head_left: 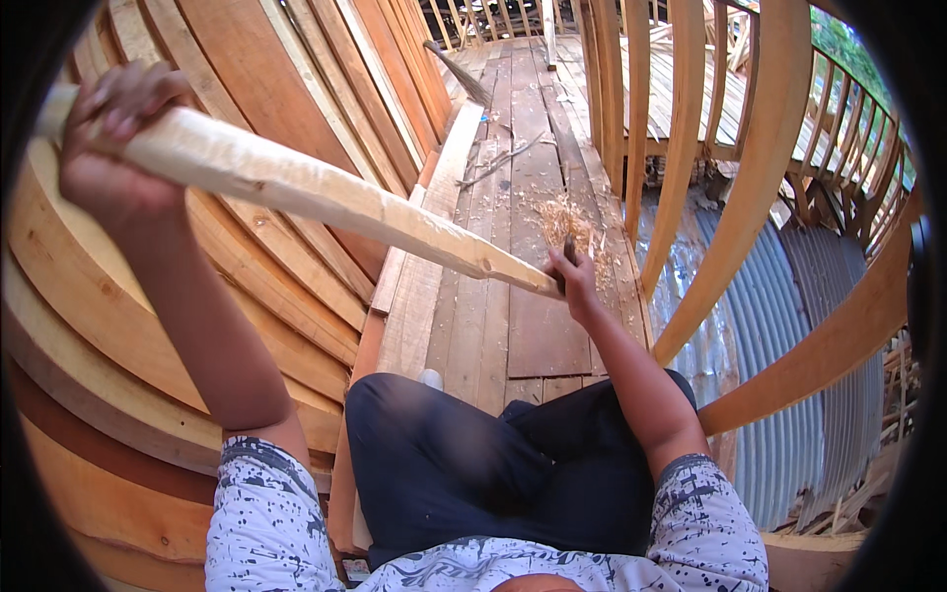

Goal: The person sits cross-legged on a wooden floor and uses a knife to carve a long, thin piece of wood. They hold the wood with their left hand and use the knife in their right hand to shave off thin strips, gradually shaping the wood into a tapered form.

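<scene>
My left hand (123,148) is raised at the upper left, its fingers wrapped round the thick end of a long pale wooden pole (326,202). The pole slants down to the right across the view, its faces roughly cut, and narrows at the far end. At that narrow end my right hand (580,276) is closed on a small dark tool (569,249). Its dark edge lies against the pole's tip; my fingers cover most of it, so its exact kind does not show.
Curled wood shavings (564,219) lie on the plank floor (498,326) beyond my right hand. Boards (266,237) lean along the left. Wooden balusters (681,148) line the right, with corrugated metal sheets (760,326) below. A broom (459,74) and thin stick (503,158) are farther off.
</scene>
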A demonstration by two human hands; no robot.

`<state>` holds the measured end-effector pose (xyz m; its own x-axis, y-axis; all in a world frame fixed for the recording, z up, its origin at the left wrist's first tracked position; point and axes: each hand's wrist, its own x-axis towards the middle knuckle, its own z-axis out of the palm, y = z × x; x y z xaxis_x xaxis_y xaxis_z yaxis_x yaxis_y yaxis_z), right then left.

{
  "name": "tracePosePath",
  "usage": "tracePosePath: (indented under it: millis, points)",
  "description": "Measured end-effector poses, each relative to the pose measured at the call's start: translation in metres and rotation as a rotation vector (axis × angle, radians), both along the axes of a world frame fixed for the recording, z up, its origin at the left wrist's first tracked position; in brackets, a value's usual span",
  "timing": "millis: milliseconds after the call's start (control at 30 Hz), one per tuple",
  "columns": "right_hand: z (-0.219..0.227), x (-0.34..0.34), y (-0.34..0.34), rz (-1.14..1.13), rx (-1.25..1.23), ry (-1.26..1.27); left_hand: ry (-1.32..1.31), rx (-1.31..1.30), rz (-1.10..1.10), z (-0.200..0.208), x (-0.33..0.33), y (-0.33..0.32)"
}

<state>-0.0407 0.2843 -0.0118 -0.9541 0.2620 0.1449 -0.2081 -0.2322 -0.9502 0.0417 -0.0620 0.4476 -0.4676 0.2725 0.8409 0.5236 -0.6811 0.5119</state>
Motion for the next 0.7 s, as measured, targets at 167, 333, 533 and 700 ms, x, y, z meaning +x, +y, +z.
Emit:
tracePosePath:
  millis: [167, 333, 533, 700]
  points:
    - [-0.003, -0.010, 0.025, -0.270, -0.044, 0.100, 0.041, -0.058, 0.107, 0.004, 0.035, -0.002]
    - [0.000, -0.007, 0.033, -0.468, -0.064, 0.129, 0.071, 0.066, 0.127, -0.007, 0.032, -0.007]
    - [0.003, -0.003, 0.030, -0.597, -0.063, 0.191, 0.111, 0.206, 0.189, -0.033, 0.023, 0.001]
    - [-0.009, -0.009, 0.038, -0.548, -0.067, 0.119, 0.188, 0.366, 0.406, -0.044, 0.009, 0.020]
